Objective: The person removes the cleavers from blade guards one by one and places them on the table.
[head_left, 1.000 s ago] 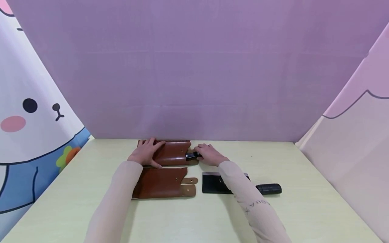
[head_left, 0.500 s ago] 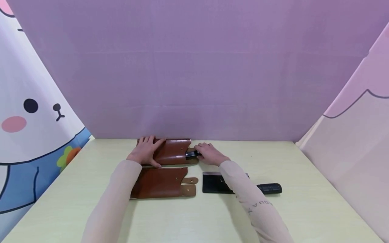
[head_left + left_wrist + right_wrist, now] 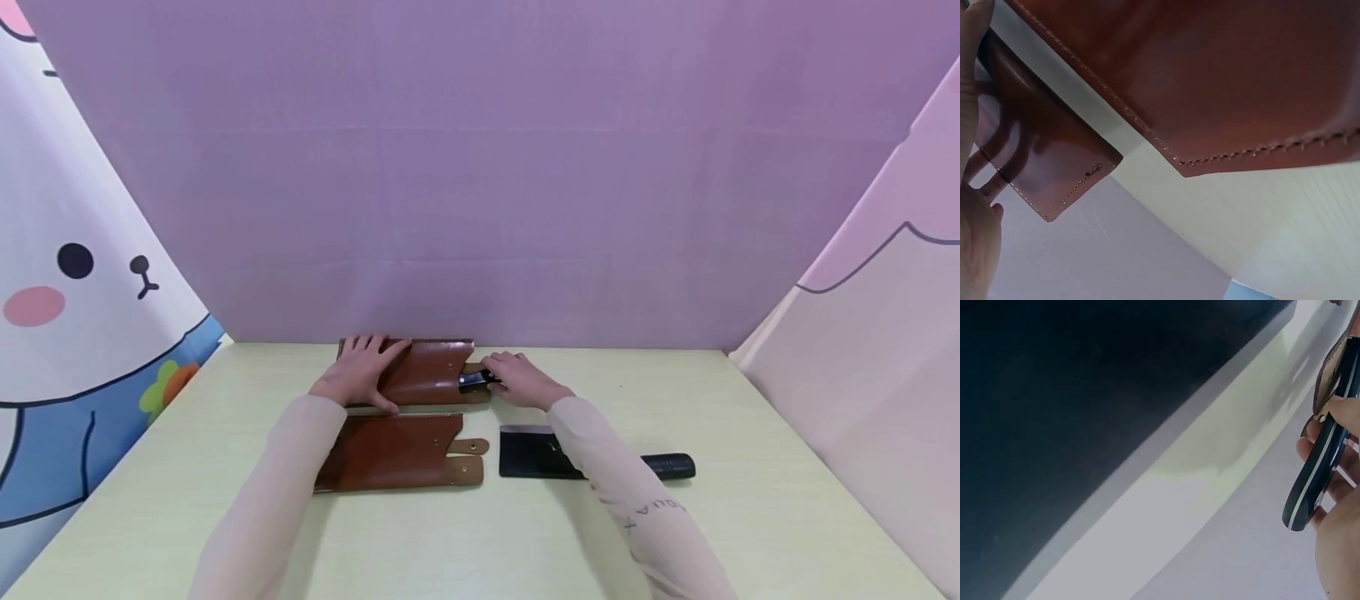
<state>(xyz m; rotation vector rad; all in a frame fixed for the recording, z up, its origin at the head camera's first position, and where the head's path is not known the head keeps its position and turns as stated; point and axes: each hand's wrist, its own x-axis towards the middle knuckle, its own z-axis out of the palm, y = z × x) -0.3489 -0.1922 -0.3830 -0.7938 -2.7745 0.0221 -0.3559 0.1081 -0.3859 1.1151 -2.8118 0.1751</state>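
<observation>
The black handle pokes sideways out of the right end of the far brown case on the counter, held by the right grip, the nearer one, with the case to its left, under the spread-out left grip.

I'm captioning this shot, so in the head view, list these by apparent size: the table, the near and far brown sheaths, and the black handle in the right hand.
1. Table
2. Near brown sheath and far brown sheath: too alike to rank, each partly covered
3. Black handle, partly hidden by the right hand
</observation>
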